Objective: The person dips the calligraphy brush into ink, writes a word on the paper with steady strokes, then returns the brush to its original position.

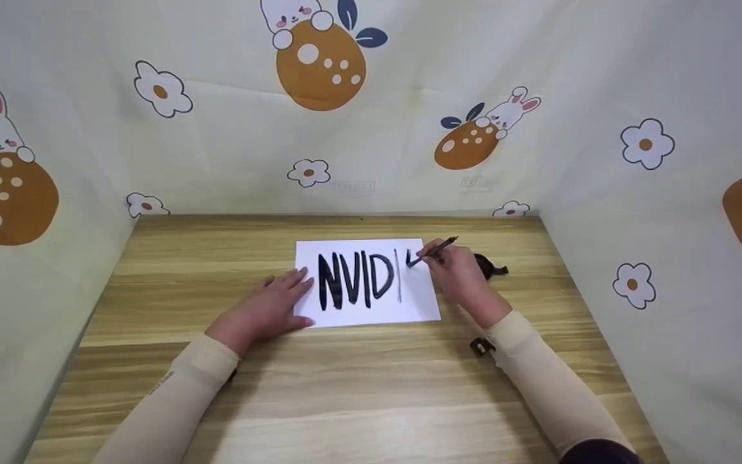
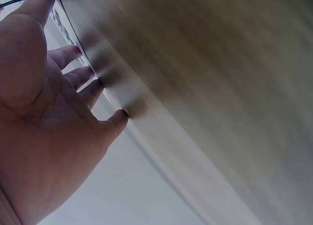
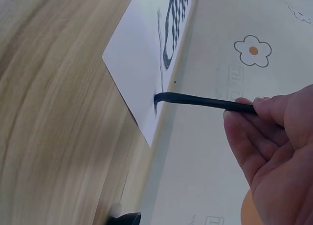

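Observation:
A white sheet of paper [image 1: 419, 299] lies on the wooden table, bearing the thick black letters "NVID", then a thin upright line and a short fresh black stroke. My right hand [image 1: 460, 274] pinches a slim black brush [image 3: 198, 101] between thumb and fingers. In the right wrist view, the brush's dark tip bends against the paper, right at the short stroke. At the sheet's left side, my left hand [image 1: 269, 306] holds the paper down with spread fingers. The left wrist view shows those fingertips [image 2: 119, 118] on the surface near the paper's edge.
A round black object [image 1: 484, 265] with a short handle-like end sits just behind my right hand, partly hidden by it. A small black piece [image 1: 482, 347] shows beside the right sleeve. Printed fabric walls [image 1: 229, 148] enclose the table [image 1: 358, 393] at the back and both sides.

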{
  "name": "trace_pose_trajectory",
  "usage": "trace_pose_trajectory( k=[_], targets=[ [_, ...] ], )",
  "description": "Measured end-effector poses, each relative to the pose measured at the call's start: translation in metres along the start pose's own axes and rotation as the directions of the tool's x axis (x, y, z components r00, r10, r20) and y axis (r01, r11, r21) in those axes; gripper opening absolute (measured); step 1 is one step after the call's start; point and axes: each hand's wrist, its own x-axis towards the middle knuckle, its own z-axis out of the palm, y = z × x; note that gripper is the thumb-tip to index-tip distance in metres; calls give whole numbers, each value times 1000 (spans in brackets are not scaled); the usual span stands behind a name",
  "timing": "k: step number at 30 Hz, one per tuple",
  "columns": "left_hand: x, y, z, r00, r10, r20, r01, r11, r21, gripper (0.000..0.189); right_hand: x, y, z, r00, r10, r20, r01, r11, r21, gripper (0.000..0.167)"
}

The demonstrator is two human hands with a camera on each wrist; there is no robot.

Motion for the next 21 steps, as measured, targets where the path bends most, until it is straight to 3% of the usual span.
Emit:
trace_pose_trajectory(
  k=[21],
  targets=[
    [-1,1,-1,1000,5,-9,-5,1000,3,87,-9,-11,-4,997,-54,55,53,998,18,9]
  ],
)
